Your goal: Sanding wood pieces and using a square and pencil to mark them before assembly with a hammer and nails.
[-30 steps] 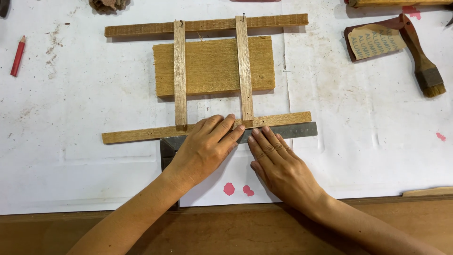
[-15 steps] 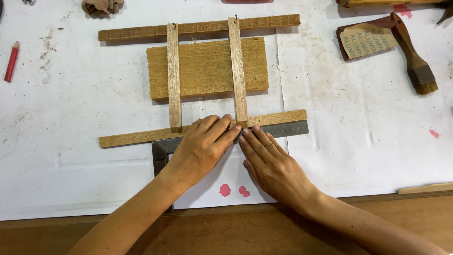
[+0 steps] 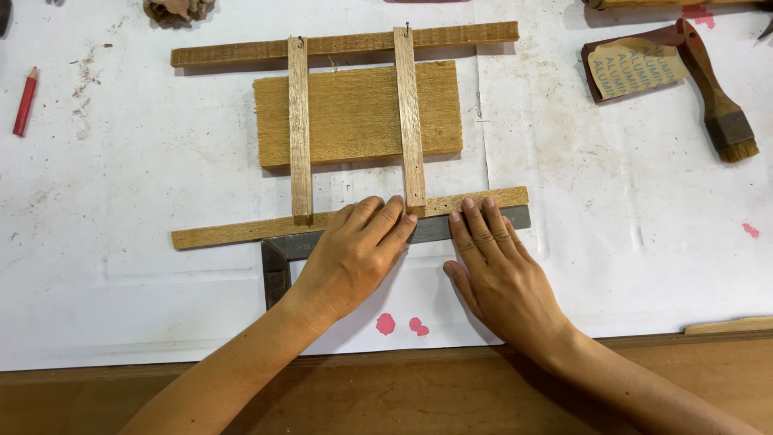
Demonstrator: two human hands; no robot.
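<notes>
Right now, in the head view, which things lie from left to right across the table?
Red pencil → left hand on the metal square → right hand → sandpaper sheet → paintbrush.

Wood frame: four thin strips, raw unfinished timber, matt, grain showing. Lower strip (image 3: 241, 232) pale tan w/ a rough sawn face; the upright strips (image 3: 299, 129) lighter, smoother. Wood block (image 3: 354, 113) under them is more orange-brown, coarse & fibrous, edges a bit ragged. Steel try square (image 3: 278, 262) is dull grey metal, matt, worn, no shine. White paper sheet (image 3: 121, 201) covering the bench is smooth but creased, smudged w/ dust & pink paint spots. Sandpaper (image 3: 632, 68): tan paper back, reddish-brown edge. Paintbrush (image 3: 717, 97): glossy reddish varnished wood handle, dark metal ferrule, stiff tan bristles. Red pencil (image 3: 25, 101): painted, slight sheen. Bench edge (image 3: 386, 395) is smooth brown wood.
</notes>
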